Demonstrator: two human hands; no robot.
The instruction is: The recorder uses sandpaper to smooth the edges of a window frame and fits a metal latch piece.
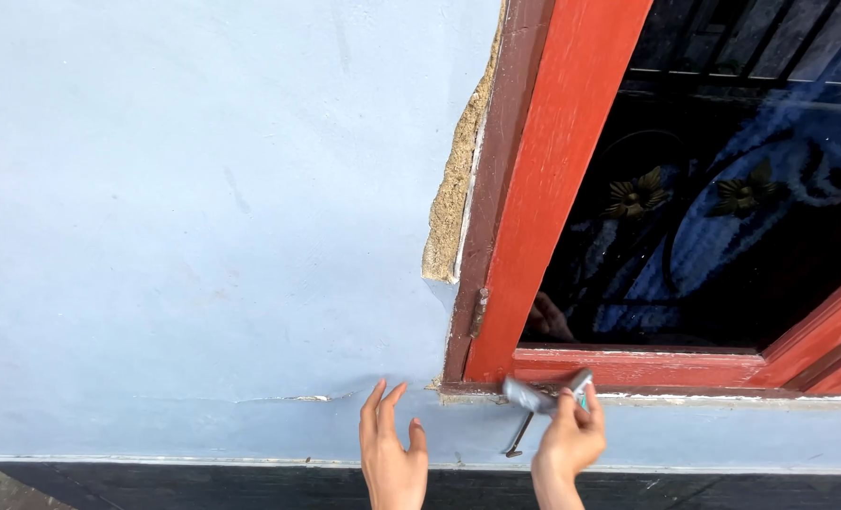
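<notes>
My left hand (392,449) is raised flat against the pale blue wall (194,236), fingers apart, just below a thin crack (312,398). My right hand (569,436) grips a small grey metal tool (534,397), perhaps a scraper, with a thin dark part hanging below it. The tool's head rests at the lower left corner of the red wooden window frame (552,189), by the sill. Exposed rough plaster (453,189) runs along the frame's left edge where the paint has broken away.
Dark window glass (713,208) reflects an ornate metal grille with flower shapes. A rusty hinge (478,312) sits on the frame's left side. A dark band (203,482) runs along the wall's base.
</notes>
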